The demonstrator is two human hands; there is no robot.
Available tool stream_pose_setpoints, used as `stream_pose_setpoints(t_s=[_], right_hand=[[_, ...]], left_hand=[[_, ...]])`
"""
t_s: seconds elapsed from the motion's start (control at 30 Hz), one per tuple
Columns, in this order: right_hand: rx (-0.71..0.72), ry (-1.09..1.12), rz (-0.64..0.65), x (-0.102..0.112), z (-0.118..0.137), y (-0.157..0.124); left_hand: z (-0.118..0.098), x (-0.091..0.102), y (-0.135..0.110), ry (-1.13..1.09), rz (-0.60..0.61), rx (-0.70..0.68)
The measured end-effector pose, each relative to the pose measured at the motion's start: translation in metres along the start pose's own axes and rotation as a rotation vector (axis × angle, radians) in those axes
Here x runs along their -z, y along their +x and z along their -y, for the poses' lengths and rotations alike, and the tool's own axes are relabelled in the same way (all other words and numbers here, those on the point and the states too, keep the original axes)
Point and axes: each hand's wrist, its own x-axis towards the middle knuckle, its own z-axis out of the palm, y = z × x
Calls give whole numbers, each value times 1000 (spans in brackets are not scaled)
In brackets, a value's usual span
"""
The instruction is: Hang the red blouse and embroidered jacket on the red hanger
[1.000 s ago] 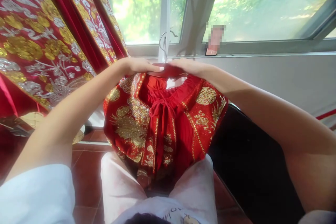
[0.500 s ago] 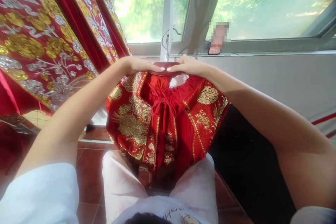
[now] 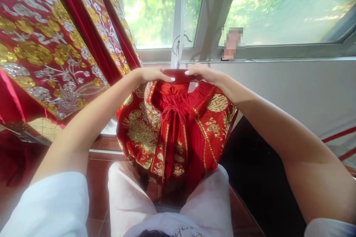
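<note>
My left hand (image 3: 151, 74) and my right hand (image 3: 203, 73) rest on either end of a dark red hanger (image 3: 178, 76), fingers curved over it with a small gap between the fingertips. A red garment with gold embroidery (image 3: 143, 133) hangs from the hanger over my lap, its front tied with a red cord bow (image 3: 172, 113). A metal hook (image 3: 178, 42) on a white upright strip rises just above the hanger. The hanger's own hook is hidden, so I cannot tell whether the two connect.
Red-and-gold embroidered cloths (image 3: 47, 48) hang at the left. Behind the hands are a window (image 3: 278, 7) and grey wall (image 3: 292, 89). A pixelated object (image 3: 232, 43) stands on the sill. Below are red floor tiles (image 3: 97, 181), a black surface (image 3: 258, 170) and my pale trousers (image 3: 130, 192).
My hands have spread slightly apart along the hanger, showing more of it. The garment hangs a little narrower, and the whole view has shifted slightly.
</note>
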Motion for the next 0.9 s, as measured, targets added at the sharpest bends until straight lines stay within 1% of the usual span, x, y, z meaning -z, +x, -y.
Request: stream_pose_setpoints(t_s=[0.1, 0.2, 0.27, 0.3, 0.33, 0.4, 0.5, 0.57, 0.67, 0.83, 0.9], right_hand=[[-2, -14, 22, 2, -4, 1], [-2, -119, -41, -2, 0, -2], [-16, -137, -68, -4, 4, -4], [-35, -121, -63, -5, 5, -4], [-63, -89, -38, -6, 5, -4], [-134, 13, 58, -6, 4, -4], [-252, 145, 197, -4, 1, -5], [-297, 165, 219, -2, -2, -6], [-269, 171, 162, 1, -7, -7], [-112, 130, -54, 7, -20, -11], [-93, 98, -63, 7, -24, -11]], left_hand=[[5, -1, -1, -19, -43, -20], [11, 1, 0, -9, -92, 7], [14, 3, 1, 24, -136, 22], [15, 3, 2, 45, -159, 26], [16, 3, 2, 66, -182, 24], [16, 3, 3, 101, -211, 7], [18, 2, 4, 125, -220, -9], [19, 1, 5, 126, -228, 10], [20, -2, 4, 109, -250, 50], [14, -8, 2, 30, -268, 63], [13, -9, 2, 2, -267, 59]])
